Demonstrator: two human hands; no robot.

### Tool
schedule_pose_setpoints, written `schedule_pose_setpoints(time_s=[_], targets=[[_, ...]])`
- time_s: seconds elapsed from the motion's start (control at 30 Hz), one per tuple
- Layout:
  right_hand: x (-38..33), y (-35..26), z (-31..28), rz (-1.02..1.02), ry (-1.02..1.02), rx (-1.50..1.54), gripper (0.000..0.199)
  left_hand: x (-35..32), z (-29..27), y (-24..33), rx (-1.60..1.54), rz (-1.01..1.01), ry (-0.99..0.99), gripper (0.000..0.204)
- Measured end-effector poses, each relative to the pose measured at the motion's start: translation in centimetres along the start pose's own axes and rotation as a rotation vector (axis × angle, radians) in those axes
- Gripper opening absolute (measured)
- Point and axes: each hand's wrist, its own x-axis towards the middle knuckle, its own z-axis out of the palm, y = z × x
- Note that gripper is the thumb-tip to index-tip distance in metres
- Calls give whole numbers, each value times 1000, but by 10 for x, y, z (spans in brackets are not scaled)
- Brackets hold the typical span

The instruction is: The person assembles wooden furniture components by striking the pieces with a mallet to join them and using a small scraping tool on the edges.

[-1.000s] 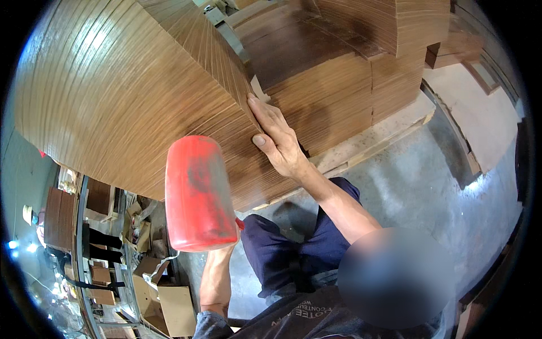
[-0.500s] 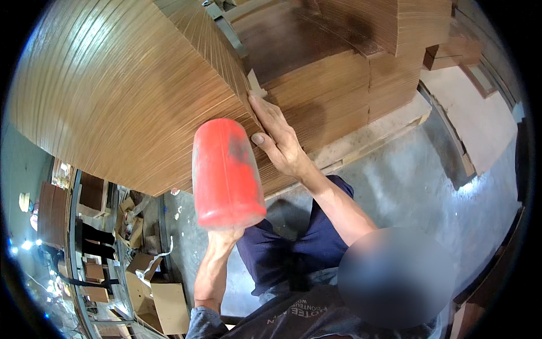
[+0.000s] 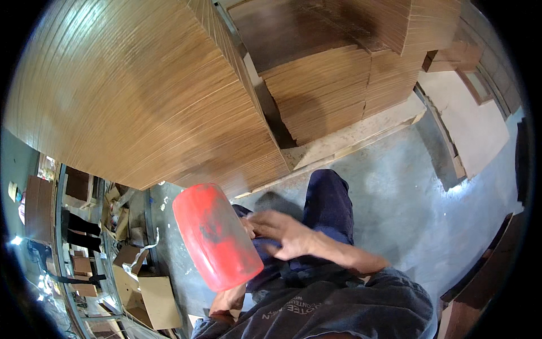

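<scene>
A red mallet [image 3: 217, 236] is held up close in front of me, its scuffed, barrel-shaped head tilted. My left hand [image 3: 228, 299] grips it from beneath; the head covers the handle and most of the fingers. My right hand [image 3: 285, 234] is just to the right of the head, slightly blurred, with fingers stretched toward it and the thumb apart. Whether they touch the left hand or the mallet I cannot tell. Beyond the hands stands a large wood-grain panel [image 3: 135, 96], beside a wood-grain cabinet [image 3: 316, 85] with a dark gap between the two.
A pale board base [image 3: 361, 133] runs under the cabinet. Farther right a white panel [image 3: 466, 118] lies near the grey floor [image 3: 389, 186]. At lower left are a cardboard box [image 3: 160, 302] and a metal rack [image 3: 59, 226] with wooden pieces.
My right hand has left the panel's edge and come down beside the mallet. The mallet has moved lower and tilted to the left. The gap beside the large panel now shows more fully.
</scene>
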Motion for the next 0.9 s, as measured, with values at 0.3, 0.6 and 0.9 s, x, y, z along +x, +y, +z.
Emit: schedule_pose_setpoints(time_s=[0.3,0.6,0.9], targets=[[16,5,24,56,216,194,53,10,3,-1,-1,-5,-42,26],[16,18,43,120,345,75,54,16,14,-23,-174,-142,64,29],[-52,3,4,454,485,244,34,30,-53,30,244,238,335,22]])
